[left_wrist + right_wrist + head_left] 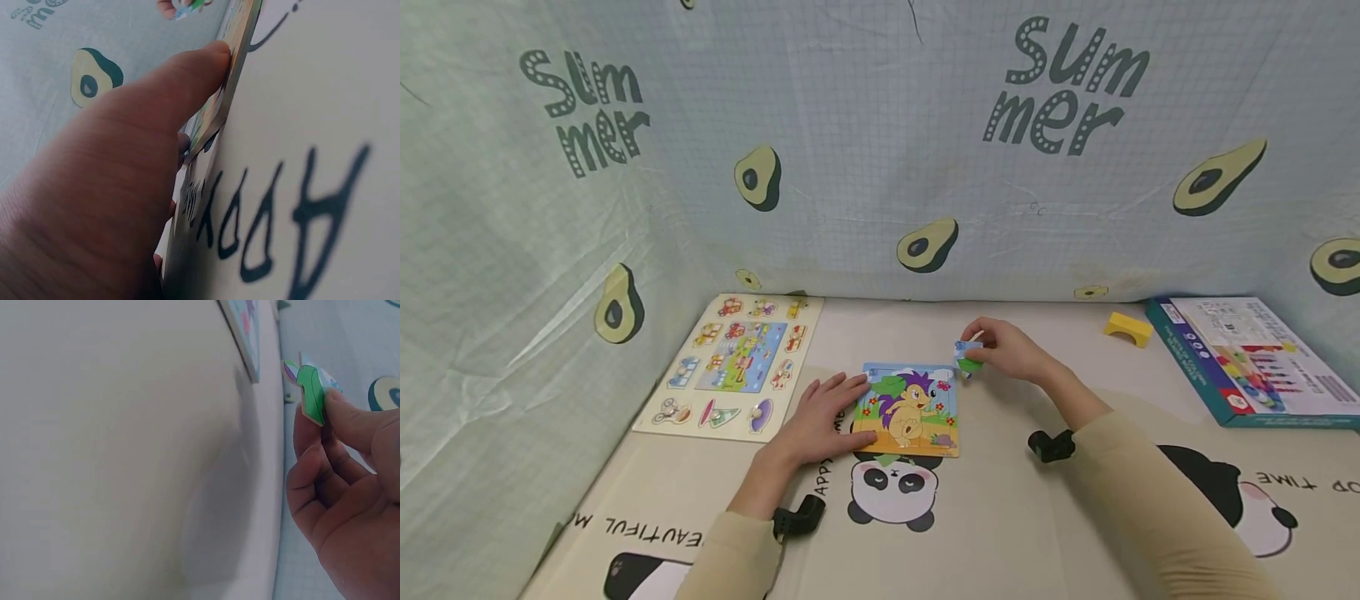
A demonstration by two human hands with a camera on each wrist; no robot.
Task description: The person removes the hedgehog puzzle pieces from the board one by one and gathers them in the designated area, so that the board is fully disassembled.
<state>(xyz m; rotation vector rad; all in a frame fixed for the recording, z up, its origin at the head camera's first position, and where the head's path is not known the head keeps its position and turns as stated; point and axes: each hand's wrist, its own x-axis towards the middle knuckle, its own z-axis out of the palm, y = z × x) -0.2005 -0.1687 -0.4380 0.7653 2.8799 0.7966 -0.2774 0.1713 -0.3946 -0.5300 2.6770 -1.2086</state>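
Note:
A square jigsaw puzzle point(913, 417) with a purple-spined hedgehog picture lies on the mat. My left hand point(816, 421) rests at its left side, fingers spread, with the thumb point(200, 69) over the puzzle's lower left edge. Just beyond the upper right corner, my right hand point(1011, 350) pinches a small jigsaw piece point(312, 394) between thumb and fingers. That piece is green and light blue with a bit of purple, and it is held tilted above the mat. Part of it is covered by the fingertips.
To the left lies a wooden peg puzzle board point(741, 354) with vehicle and toy pictures. A yellow arch block point(1127, 329) sits at the back right, beside a flat teal-edged box point(1262, 362). An avocado-print curtain point(850, 167) hangs behind the panda-print mat point(992, 517).

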